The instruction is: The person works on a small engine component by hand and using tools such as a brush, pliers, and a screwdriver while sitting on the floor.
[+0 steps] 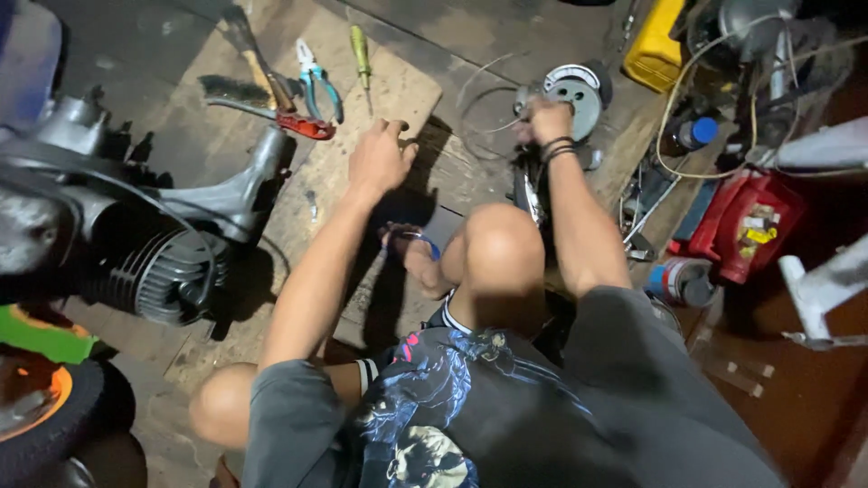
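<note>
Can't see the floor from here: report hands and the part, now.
Left hand loosely curled over wooden board, empty. Right hand gripping thin wire beside round grey metal part. Nothing between.

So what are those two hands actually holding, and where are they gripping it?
The right hand is closed around the edge of a round grey metal part with a thin wire looping off it. The left hand seems to hold nothing, hovering over the cardboard sheet.

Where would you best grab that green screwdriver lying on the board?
Probably by the green handle of the screwdriver, the thick end pointing away from the person. It lies flat on the board with its thin shaft toward the left hand. Come from above, fingers on either side of the handle; the pliers sit close on its left, so the right side looks freer.
</note>
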